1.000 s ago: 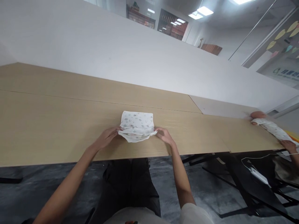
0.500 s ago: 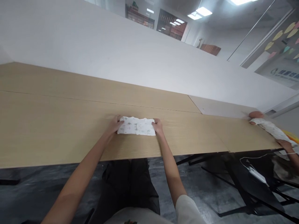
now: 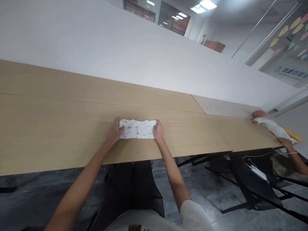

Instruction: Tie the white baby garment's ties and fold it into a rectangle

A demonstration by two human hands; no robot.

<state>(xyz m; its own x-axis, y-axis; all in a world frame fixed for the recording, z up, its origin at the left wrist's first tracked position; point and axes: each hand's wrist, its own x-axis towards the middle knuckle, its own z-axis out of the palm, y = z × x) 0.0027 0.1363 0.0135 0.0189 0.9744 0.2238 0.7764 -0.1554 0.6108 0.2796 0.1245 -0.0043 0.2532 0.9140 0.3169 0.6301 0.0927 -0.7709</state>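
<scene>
A small white printed garment (image 3: 138,129), folded into a flat rectangle, is between my hands over the table near its front edge. My left hand (image 3: 115,131) grips its left end, thumb on top and fingers behind. At the right end my right hand (image 3: 158,131) grips it the same way. A wavy upper edge and a vertical line down the middle show on the garment. Whether its underside touches the table I cannot tell.
The wooden table (image 3: 60,128) runs along a white wall (image 3: 96,41). Far right, another person's hand (image 3: 285,143) touches a doll (image 3: 271,126) in white printed clothing. Black folding chairs (image 3: 250,179) stand below, one bearing a white power strip (image 3: 259,173).
The camera view has shifted slightly. Both hands still hold the garment's ends, with the left hand's fingers now further round its left edge.
</scene>
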